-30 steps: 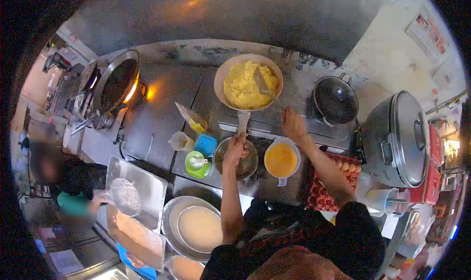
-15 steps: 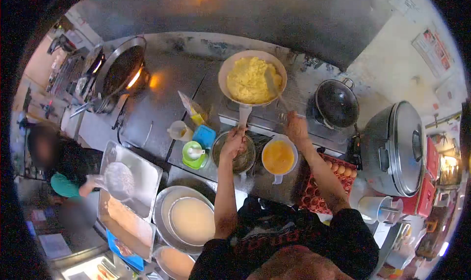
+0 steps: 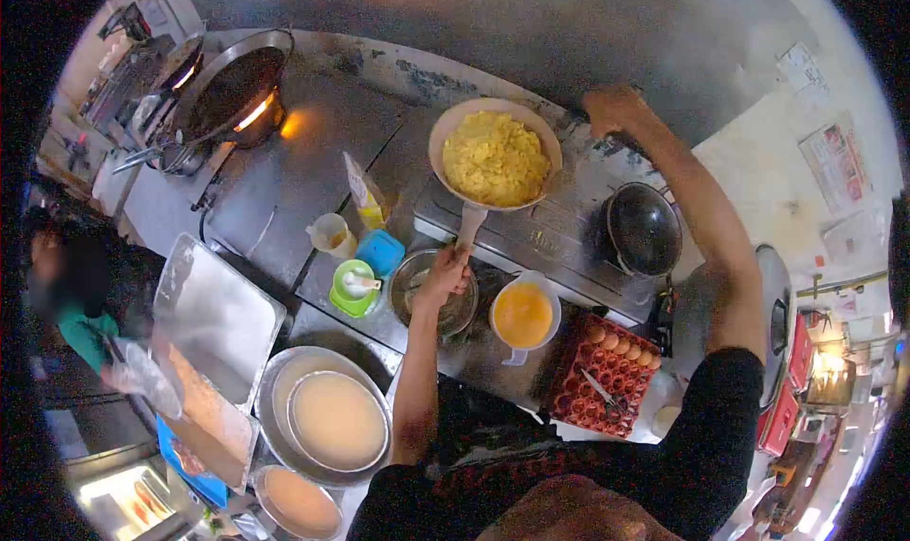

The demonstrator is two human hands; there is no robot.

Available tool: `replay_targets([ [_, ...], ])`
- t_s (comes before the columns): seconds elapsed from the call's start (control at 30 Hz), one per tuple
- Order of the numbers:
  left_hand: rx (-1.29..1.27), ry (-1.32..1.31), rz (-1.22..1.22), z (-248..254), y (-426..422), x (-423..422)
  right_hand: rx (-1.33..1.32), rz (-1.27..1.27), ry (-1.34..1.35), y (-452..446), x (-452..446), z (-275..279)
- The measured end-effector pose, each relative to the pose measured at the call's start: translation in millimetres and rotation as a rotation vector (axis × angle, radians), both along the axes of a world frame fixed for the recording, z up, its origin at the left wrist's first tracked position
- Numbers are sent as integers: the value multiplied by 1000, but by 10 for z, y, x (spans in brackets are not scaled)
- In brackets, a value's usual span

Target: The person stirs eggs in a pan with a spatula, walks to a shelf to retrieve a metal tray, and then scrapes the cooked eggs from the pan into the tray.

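My left hand [image 3: 444, 277] grips the pale handle of a pan [image 3: 439, 143] that holds a heap of yellow scrambled egg [image 3: 498, 158]. The spatula cannot be made out in the pan. Stretched far forward, my right hand [image 3: 611, 110] is near the back wall, to the right of the pan; its fingers are too small and blurred to tell what they hold, if anything. A clear jug of orange-yellow liquid [image 3: 522, 315] stands in front of the stove, beside a glass-like round bowl [image 3: 408, 299] under my left hand.
A dark lidded pot [image 3: 645, 230] is on the right of the stove, an egg tray [image 3: 604, 375] nearer me. At left, a wok [image 3: 232, 81] sits over flame. A co-worker [image 3: 71, 285] holds a sieve by metal trays [image 3: 209, 304]. Bowls of batter [image 3: 338, 421] stand lower left.
My right hand has left the pan and reached up and right to the back wall. The view has turned slightly. The co-worker's sieve has moved down and left, over the tan-filled tray.
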State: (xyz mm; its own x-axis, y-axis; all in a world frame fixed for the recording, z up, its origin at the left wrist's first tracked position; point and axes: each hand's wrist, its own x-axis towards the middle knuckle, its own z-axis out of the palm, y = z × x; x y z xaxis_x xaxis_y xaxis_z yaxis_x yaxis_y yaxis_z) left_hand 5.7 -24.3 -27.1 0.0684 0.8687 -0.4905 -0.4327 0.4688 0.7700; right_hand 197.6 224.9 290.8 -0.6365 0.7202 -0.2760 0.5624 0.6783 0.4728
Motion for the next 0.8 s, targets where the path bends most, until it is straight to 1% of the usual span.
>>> replay_targets([
  [0.07, -13, 12, -3, 236, -35, -4, -90, 4, -39, 85, -168, -61],
  [0.13, -50, 77, 14, 505, -72, 17, -298, -201, 3, 164, -327, -254],
  [0.17, -68, 108, 27, 550, -72, 24, -401, -301, 22, 211, -418, -366],
  [0.2, -31, 70, 25, 429, -55, 18, -505, -397, 38, 268, -514, -486],
  [0.27, 34, -6, 25, 113, -52, -1, -693, -293, 158, 347, -576, -751],
  [0.3, 45, -5, 18, 91, -80, 1, -775, -97, 260, 341, -427, -904],
  [0.37, 77, 1, 5, 137, -70, -20, -715, 200, 413, 48, -367, -1058],
  [0.43, 45, 13, 7, 236, -55, -47, -535, 123, 485, -90, -251, -1563],
  [0.47, 35, 20, -1, 272, -49, -30, -486, -50, 507, -20, -73, -2150],
  [0.5, 36, -11, 0, 270, -50, -14, -466, -30, 547, -76, -34, -2423],
  [0.57, 45, -55, 7, 250, -34, -18, -330, -64, 605, -245, -224, -2547],
  [0.6, 53, 8, 12, 257, -51, 0, -222, -127, 622, -350, -356, -2539],
  [0.63, 38, 1, 6, 267, -52, 3, -115, -195, 636, -427, -419, -2499],
  [0.7, 14, -18, 2, 311, -30, -2, -306, -295, 631, -444, -431, -2286],
  [0.77, -22, 24, 19, 365, -36, 12, -327, -253, 635, -462, -372, -2194],
  [0.8, -43, 42, 34, 390, -55, 18, -254, -165, 640, -472, -292, -2223],
])
